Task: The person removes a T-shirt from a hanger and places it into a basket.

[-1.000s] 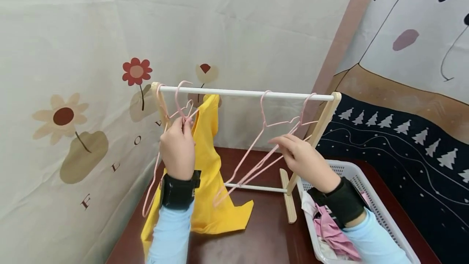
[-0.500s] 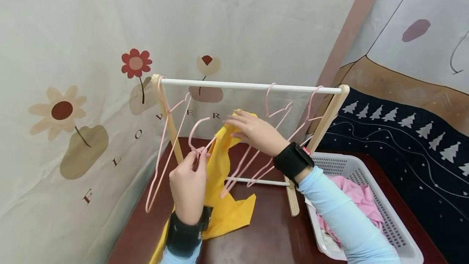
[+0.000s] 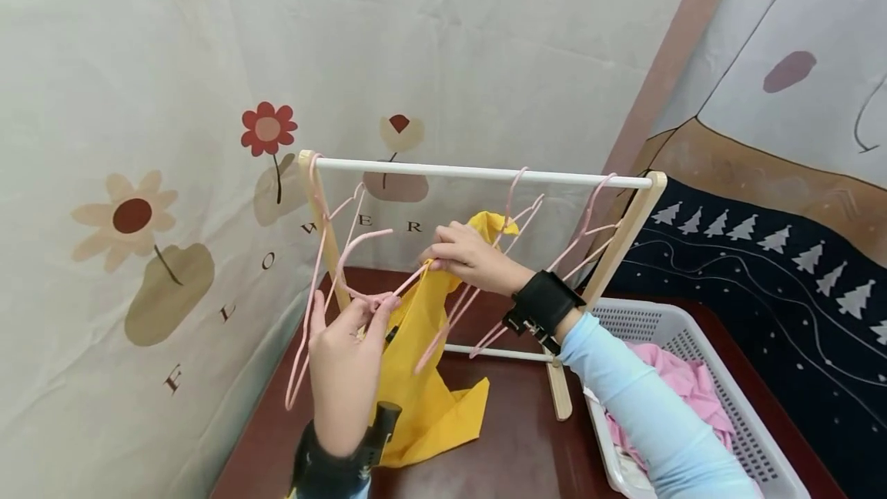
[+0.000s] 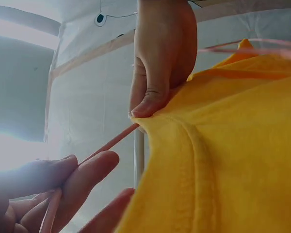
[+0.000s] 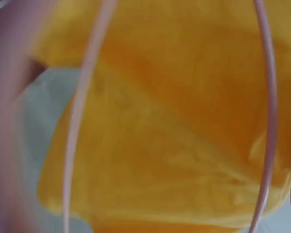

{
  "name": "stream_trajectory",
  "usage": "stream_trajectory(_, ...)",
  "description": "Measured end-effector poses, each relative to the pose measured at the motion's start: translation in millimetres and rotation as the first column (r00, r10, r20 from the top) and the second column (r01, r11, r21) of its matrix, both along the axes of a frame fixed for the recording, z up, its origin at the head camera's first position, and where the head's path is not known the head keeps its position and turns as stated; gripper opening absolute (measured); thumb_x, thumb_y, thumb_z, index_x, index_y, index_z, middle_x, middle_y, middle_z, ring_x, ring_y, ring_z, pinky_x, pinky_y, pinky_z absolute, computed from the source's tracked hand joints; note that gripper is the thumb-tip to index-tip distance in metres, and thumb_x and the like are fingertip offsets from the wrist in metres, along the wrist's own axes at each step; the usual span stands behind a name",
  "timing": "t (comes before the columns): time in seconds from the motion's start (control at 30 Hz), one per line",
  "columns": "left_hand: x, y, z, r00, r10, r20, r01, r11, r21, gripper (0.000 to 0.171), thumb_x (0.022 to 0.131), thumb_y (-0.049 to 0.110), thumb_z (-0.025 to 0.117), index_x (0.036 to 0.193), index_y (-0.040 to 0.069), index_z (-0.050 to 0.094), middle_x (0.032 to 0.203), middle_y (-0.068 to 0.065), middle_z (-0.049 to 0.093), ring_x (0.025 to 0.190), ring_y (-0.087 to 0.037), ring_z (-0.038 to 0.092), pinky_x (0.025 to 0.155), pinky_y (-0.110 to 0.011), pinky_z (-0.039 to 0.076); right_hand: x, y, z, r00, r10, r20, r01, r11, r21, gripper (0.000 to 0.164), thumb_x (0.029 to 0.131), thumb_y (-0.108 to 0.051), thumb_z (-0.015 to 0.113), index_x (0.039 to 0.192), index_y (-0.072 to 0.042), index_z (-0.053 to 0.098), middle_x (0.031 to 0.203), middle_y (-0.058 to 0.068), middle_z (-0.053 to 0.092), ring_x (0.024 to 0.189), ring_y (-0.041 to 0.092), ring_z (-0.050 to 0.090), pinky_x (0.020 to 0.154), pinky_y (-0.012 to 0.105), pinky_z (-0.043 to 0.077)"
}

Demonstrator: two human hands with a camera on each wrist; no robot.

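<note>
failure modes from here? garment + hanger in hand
1. Held hanger might drop: it's off the rail, pinched by the left hand.
2. Garment could slide off if the right hand, pinching its edge, lets go early.
3. Middle hanger may snag it; they overlap in the head view.

Counter (image 3: 513, 437): dark red-brown, glossy top. Toward far edge: standing rack (image 3: 478, 172), wooden feet, white bars. Along right edge: pale grey perforated basket (image 3: 751, 437). Yellow garment (image 3: 409, 399): lower end over counter, contact unclear.
</note>
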State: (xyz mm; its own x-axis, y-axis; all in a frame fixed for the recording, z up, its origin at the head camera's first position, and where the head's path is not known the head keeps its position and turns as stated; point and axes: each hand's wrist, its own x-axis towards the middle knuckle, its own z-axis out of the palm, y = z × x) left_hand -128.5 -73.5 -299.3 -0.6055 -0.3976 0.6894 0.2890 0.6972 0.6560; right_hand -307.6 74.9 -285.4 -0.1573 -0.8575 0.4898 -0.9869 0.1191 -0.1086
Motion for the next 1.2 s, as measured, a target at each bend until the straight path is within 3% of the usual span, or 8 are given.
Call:
stream_trajectory(0.13,1.5,-2.2,2.0,1.000,-0.011,0.010,0.011,1.000,-0.027,0.013,0.076,0.012,0.074,0.081,0.000,0.071,0.076,-0.012,0.072,0.070,-0.026,0.071,0.109,-0.058,0.023,-2.1,1.0,1.3,0.998,0.039,0.052,-0.038,0.999,-0.036,0.050,0.093,-0.046,0.031,0.100,-0.012,0.068,0.081,0.000,0.048,0.075,0.012,0.036,0.071,0.028,0.027)
stream_trajectory(0.33,3.4,-3.2,0.8,1.000,0.007,0.011,-0.007,1.000,-0.021,0.012,0.075,0.010,0.075,0.083,0.002,0.074,0.079,-0.011,0.073,0.081,-0.028,0.070,0.100,-0.060,0.035,-8.8,4.8,5.1,0.995,0.034,0.096,-0.033,0.999,-0.007,0.049,0.092,-0.045,0.034,0.101,-0.011,0.069,0.089,0.001,0.054,0.082,0.015,0.040,0.075,0.029,0.031)
stream_trajectory(0.5,8.0,-2.3,-0.4,1.000,0.000,-0.010,0.001,1.000,0.004,0.012,0.075,0.011,0.076,0.086,0.008,0.076,0.083,-0.009,0.074,0.085,-0.024,0.071,0.090,-0.045,0.049,-21.2,23.1,14.0,0.977,-0.045,0.208,0.041,0.999,0.024,0.032,0.094,-0.030,0.045,0.101,-0.009,0.068,0.102,0.007,0.061,0.097,0.021,0.048,0.088,0.035,0.035)
stream_trajectory(0.63,15.3,-3.9,-0.7,0.999,0.021,-0.030,-0.019,0.998,0.065,0.011,0.075,0.015,0.076,0.086,0.014,0.077,0.083,-0.003,0.074,0.079,-0.002,0.069,0.067,-0.017,0.053,-31.0,40.8,16.2,0.891,-0.178,0.417,0.211,0.977,-0.034,0.022,0.095,-0.017,0.048,0.105,-0.006,0.065,0.107,0.011,0.063,0.098,0.020,0.052,0.090,0.029,0.038)
stream_trajectory(0.77,17.5,-7.7,-2.5,0.991,-0.045,-0.123,0.062,0.988,0.139,0.013,0.076,0.008,0.074,0.089,0.011,0.076,0.081,-0.005,0.074,0.077,0.007,0.065,0.068,-0.006,0.048,-35.1,51.9,13.1,0.792,-0.239,0.562,0.343,0.935,-0.086,0.025,0.097,-0.018,0.046,0.109,-0.004,0.062,0.105,0.012,0.062,0.092,0.018,0.052,0.081,0.024,0.040)
stream_trajectory(0.83,16.9,-9.7,-3.7,0.988,-0.040,-0.149,0.067,0.981,0.183,0.013,0.077,0.007,0.073,0.089,0.009,0.076,0.081,-0.007,0.074,0.078,0.010,0.064,0.070,-0.006,0.048,-35.1,52.2,10.7,0.805,-0.265,0.530,0.362,0.928,-0.086,0.026,0.098,-0.020,0.044,0.110,-0.005,0.061,0.105,0.012,0.062,0.092,0.019,0.053,0.081,0.026,0.041)
stream_trajectory(1.0,15.3,-18.6,-4.5,0.989,0.055,-0.135,-0.011,0.950,0.313,0.009,0.078,0.004,0.072,0.086,0.005,0.075,0.078,0.000,0.073,0.076,0.008,0.064,0.071,-0.007,0.049,-32.3,47.1,4.4,0.885,-0.329,0.330,0.388,0.913,-0.129,0.027,0.098,-0.023,0.044,0.112,-0.007,0.060,0.105,0.012,0.066,0.091,0.024,0.060,0.084,0.037,0.047)
stream_trajectory(1.2,12.0,-27.5,-5.0,0.989,0.139,-0.055,-0.111,0.929,0.352,0.015,0.080,0.018,0.072,0.083,0.004,0.075,0.077,0.002,0.072,0.072,0.010,0.061,0.069,-0.006,0.047,-33.7,49.1,0.9,0.854,-0.383,0.352,0.454,0.879,-0.145,0.027,0.097,-0.025,0.044,0.108,-0.007,0.062,0.099,0.013,0.066,0.087,0.026,0.060,0.081,0.039,0.046)
